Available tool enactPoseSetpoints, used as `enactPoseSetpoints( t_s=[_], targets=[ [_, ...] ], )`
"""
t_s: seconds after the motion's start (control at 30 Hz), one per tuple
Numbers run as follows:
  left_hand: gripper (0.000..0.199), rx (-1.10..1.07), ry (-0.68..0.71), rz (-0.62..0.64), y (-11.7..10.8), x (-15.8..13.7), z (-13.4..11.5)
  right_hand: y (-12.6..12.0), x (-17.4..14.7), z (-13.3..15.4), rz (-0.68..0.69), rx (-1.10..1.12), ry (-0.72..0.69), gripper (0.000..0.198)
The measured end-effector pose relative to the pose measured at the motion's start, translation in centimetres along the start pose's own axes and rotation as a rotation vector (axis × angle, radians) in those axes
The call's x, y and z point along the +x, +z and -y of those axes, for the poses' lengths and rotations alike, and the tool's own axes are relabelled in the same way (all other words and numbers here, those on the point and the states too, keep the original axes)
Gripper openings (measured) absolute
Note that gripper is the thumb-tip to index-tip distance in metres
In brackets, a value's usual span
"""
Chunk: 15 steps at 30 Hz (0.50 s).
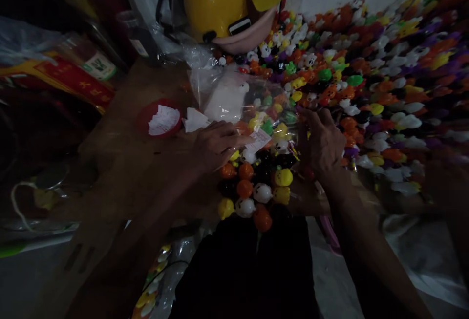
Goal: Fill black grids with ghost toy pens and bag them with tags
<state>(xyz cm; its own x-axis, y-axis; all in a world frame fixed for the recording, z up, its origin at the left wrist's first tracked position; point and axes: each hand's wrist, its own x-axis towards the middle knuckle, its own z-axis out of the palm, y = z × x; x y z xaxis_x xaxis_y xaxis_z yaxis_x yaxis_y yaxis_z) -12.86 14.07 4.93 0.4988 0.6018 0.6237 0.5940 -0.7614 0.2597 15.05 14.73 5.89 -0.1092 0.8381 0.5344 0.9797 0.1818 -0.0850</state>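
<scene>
A clear plastic bag (pixel 234 99) lies on the table with several small toy figures showing through its near part. My left hand (pixel 220 145) reaches over from the left, its fingertips closed on a small printed paper slip (pixel 259 139) above the figures. On the other side, my right hand (pixel 324 140) has its fingers curled at the bag's right edge; the exact contact is dim. Below both hands, small round figures, such as an orange one (pixel 245 188), a white one (pixel 262 193) and a yellow one (pixel 283 177), sit in rows near the table's front edge.
A large pile of colourful toy figures (pixel 388 94) covers the right side. A red bowl (pixel 141 121) of paper slips (pixel 164 119) stands left, beside a white folded piece (pixel 195 119). A yellow helmet (pixel 216 1) rests in a pink basin (pixel 249 38) behind. Jars and boxes crowd the far left.
</scene>
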Motion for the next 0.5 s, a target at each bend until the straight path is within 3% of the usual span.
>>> enactPoseSetpoints(
  t_s=[0.1,0.3,0.37,0.5],
  targets=[
    [0.029,0.055,-0.013,-0.071,-0.4,-1.1,-0.1,1.4,-1.8,-2.2,0.009,0.018,0.036,0.029],
    [0.024,0.151,-0.241,-0.134,0.2,-5.8,-1.1,1.6,-8.2,-3.2,0.024,0.208,-0.049,0.038],
    [0.025,0.115,-0.253,-0.149,1.1,-7.0,-0.9,1.8,-9.0,-2.7,-0.006,0.261,-0.054,0.041],
    [0.025,-0.061,-0.411,-0.224,3.4,-7.4,0.5,2.9,-8.5,-1.9,-0.120,0.389,-0.074,0.026]
  ],
)
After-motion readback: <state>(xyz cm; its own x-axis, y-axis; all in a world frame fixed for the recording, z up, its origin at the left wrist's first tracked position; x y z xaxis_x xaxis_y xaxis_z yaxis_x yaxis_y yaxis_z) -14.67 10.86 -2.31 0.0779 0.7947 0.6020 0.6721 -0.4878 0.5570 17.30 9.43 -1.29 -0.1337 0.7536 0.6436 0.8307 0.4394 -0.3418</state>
